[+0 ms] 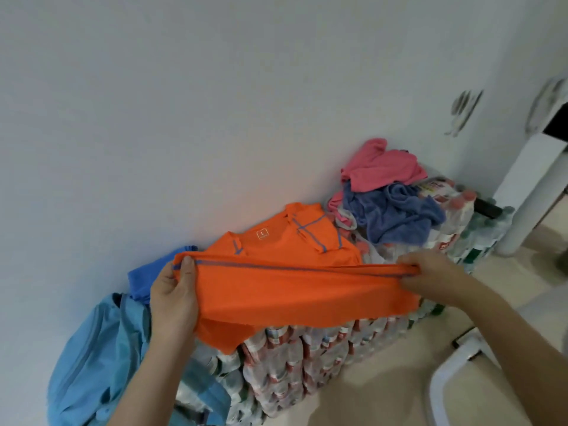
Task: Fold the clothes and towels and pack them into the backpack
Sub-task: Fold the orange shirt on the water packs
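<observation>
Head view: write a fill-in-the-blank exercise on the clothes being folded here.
The left hand and right hand hold a shirt coloured ____.
Its label at the collar reads ____.
A pink cloth lies atop a ____ towel.
The backpack lies nearest the ____ hand.
Missing words: orange; L; blue; left.
</observation>
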A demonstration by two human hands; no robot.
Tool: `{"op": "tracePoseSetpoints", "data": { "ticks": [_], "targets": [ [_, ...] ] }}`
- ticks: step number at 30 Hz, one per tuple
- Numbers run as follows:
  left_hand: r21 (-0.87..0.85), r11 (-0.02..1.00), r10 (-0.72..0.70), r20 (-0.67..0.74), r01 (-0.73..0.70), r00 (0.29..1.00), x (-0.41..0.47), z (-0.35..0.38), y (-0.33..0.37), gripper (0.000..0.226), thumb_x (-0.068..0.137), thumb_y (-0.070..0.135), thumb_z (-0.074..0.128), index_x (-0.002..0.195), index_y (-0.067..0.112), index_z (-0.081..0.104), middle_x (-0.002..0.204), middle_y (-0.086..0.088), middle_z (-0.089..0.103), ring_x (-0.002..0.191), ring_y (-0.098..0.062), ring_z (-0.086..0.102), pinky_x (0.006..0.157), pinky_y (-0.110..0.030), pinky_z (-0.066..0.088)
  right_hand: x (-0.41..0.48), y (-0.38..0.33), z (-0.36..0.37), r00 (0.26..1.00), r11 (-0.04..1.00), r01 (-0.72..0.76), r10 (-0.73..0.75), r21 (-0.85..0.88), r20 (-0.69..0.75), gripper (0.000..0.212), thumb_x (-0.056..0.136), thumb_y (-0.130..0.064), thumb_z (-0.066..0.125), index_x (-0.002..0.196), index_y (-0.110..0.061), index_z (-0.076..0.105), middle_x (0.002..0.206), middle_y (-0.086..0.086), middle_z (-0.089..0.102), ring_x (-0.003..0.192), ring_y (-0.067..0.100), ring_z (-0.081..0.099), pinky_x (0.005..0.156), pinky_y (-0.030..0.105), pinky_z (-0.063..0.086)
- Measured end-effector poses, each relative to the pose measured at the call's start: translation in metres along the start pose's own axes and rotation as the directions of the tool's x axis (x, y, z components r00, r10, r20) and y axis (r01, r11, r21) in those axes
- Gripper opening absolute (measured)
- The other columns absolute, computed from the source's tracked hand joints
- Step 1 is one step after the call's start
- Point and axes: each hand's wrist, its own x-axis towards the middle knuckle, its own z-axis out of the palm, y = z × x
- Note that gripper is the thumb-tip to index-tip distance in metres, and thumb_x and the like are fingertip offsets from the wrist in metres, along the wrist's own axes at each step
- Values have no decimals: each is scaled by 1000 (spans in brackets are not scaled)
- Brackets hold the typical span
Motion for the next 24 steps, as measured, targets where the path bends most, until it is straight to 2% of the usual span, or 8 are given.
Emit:
{"op": "tracePoseSetpoints", "data": {
  "ticks": [4, 8, 10, 11, 15, 18, 22, 24],
  "targets": [
    [9, 999, -49, -52, 50, 997, 31, -13, -23, 26, 98, 31, 50, 74, 23, 58, 73, 4, 58, 67, -13, 50, 66, -35, 41, 24, 3, -34, 998, 874, -43, 55, 485, -10, 11, 76, -14, 77, 73, -9, 68, 60, 5, 54, 55, 17, 50, 55, 27, 41],
    [53, 996, -73, -40, 75, 997, 48, -17, -36, 27, 98, 33, 50, 74, 22, 57, 73, 4, 57, 67, -13, 50, 66, -36, 41, 56, -1, -40, 990, 537, -49, 140, 842, -32, 55, 44, -46, 92, 82, -14, 68, 72, 6, 58, 63, 19, 56, 52, 29, 50],
    [94, 993, -71, -46, 75, 996, 55, -14, -39, 27, 98, 33, 49, 73, 24, 56, 74, 5, 57, 68, -12, 50, 65, -34, 41, 79, -16, -36, 978, 329, 12, 191, 944, -79, 28, 74, -29, 80, 91, -13, 65, 83, 1, 59, 74, 16, 58, 50, 22, 54],
    [115, 991, -59, -52, 65, 997, 60, -13, -40, 27, 98, 33, 49, 73, 23, 57, 74, 4, 57, 68, -12, 50, 65, -34, 40, 91, -24, -35, 969, 306, 38, 222, 951, -110, 12, 86, -19, 67, 94, -11, 63, 89, 0, 58, 80, 16, 57, 51, 20, 54],
    [281, 960, 24, -112, 9, 993, 93, -1, -40, 33, 97, 27, 50, 69, 10, 53, 64, -5, 52, 59, -16, 44, 57, -36, 33, 147, -49, -28, 893, 525, 110, 321, 844, -316, 13, 95, -17, 57, 99, -5, 55, 80, 0, 48, 73, 12, 52, 51, 20, 56],
    [450, 891, 130, -141, -53, 981, 125, 14, -40, 35, 96, 27, 51, 64, 15, 47, 55, 0, 47, 52, -17, 41, 53, -36, 29, 196, -58, -23, 864, 670, 141, 277, 729, -421, 15, 95, -19, 57, 93, -4, 60, 74, 6, 47, 65, 16, 51, 45, 18, 52],
    [688, 717, 193, -39, -113, 980, 161, 30, -49, 22, 97, 32, 48, 81, 18, 55, 59, 0, 53, 60, -27, 53, 54, -34, 29, 254, -65, -5, 855, 864, 163, 117, 477, -505, 29, 92, -28, 52, 68, -12, 52, 63, 13, 56, 63, 35, 62, 63, 52, 54],
    [787, 603, 226, -9, -133, 974, 172, 38, -55, 23, 97, 34, 48, 88, 15, 58, 65, -8, 61, 67, -35, 59, 56, -34, 33, 280, -66, 8, 866, 941, 171, -2, 293, -500, 24, 92, -20, 52, 76, -5, 60, 78, 26, 65, 76, 42, 63, 70, 48, 50]
  ]
}}
